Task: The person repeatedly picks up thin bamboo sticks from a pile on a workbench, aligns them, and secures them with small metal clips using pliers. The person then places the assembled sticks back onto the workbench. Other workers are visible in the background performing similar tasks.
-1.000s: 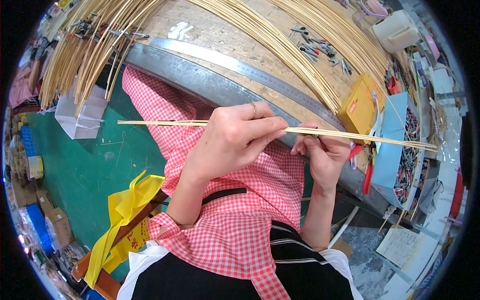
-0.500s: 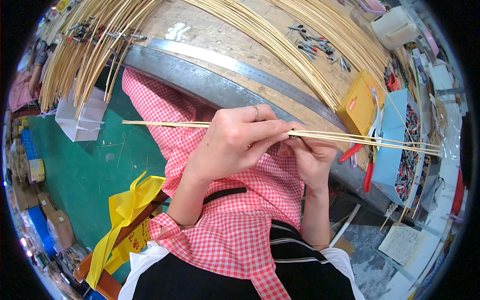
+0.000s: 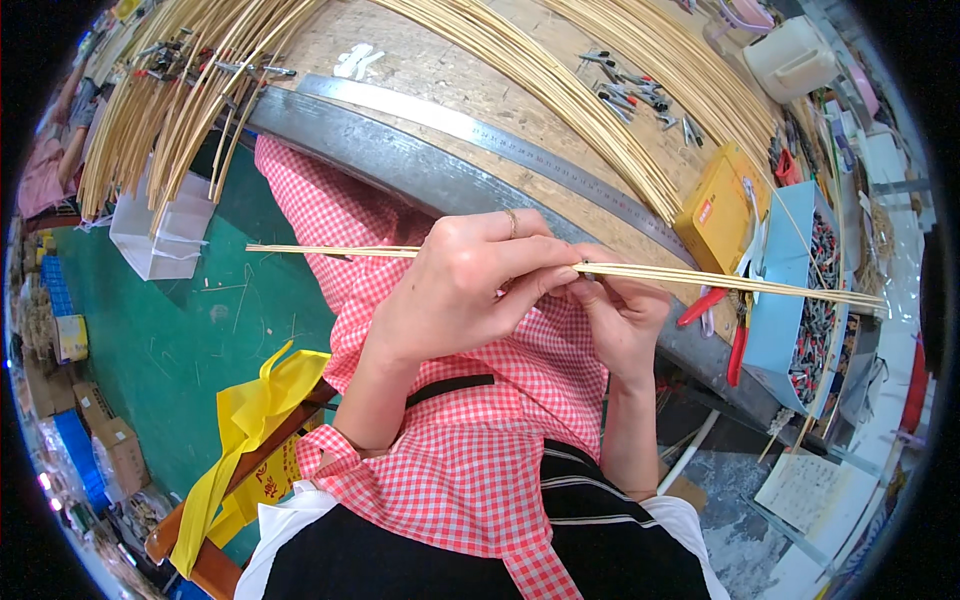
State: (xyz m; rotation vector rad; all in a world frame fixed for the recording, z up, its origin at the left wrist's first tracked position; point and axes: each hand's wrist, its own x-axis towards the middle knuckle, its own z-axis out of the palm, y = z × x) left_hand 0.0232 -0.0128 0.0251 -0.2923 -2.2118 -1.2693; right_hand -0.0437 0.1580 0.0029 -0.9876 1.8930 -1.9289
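Observation:
A thin bundle of pale bamboo sticks stretches across my lap from left to right. My left hand is closed around it, thumb and fingertips pinched together, a thin ring on one finger. Close against it, my right hand grips the same sticks from below with thumb and curled fingers. Something small and dark shows at the fingertips of both hands; its kind is too hidden to tell. The sticks' left end hangs past the pink checked apron, and the right end reaches over a blue box.
Ahead stands a wooden worktable with a steel ruler, long bamboo bundles and scattered small clips. At right are a yellow box, red-handled pliers and the blue box of clips. Clipped sticks overhang at left.
To the right of my hands, the sticks have drawn from a spread fan into a tighter bundle. Both hands stay almost in place, with a slight shift of the right fingers.

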